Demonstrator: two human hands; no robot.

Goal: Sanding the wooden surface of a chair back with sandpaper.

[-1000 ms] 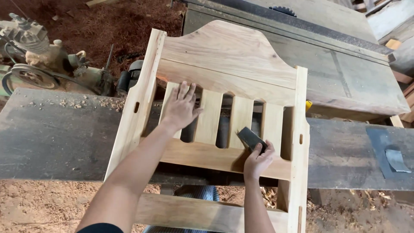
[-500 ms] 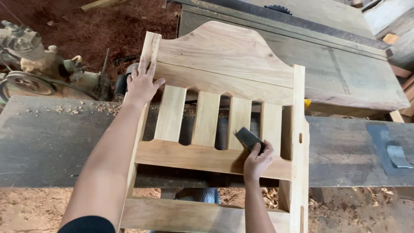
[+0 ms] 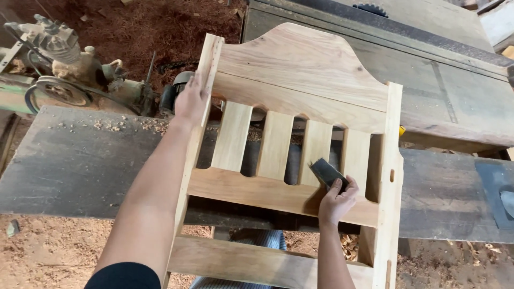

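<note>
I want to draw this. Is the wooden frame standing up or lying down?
Lying down, tilted. The frame rests across the bench, left hand gripping its side post.

Your left hand [image 3: 191,101] grips the left post of the pale wooden slatted chair back [image 3: 300,80], lying flat. Your right hand [image 3: 336,200] holds a dark sanding block [image 3: 326,172] against its slats.

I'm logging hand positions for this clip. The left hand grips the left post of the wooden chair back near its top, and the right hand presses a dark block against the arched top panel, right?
Not quite. In the head view the right hand holds the dark block low on the slats, just above the lower rail, not on the arched top panel. The left hand does grip the left post near its top.
</note>
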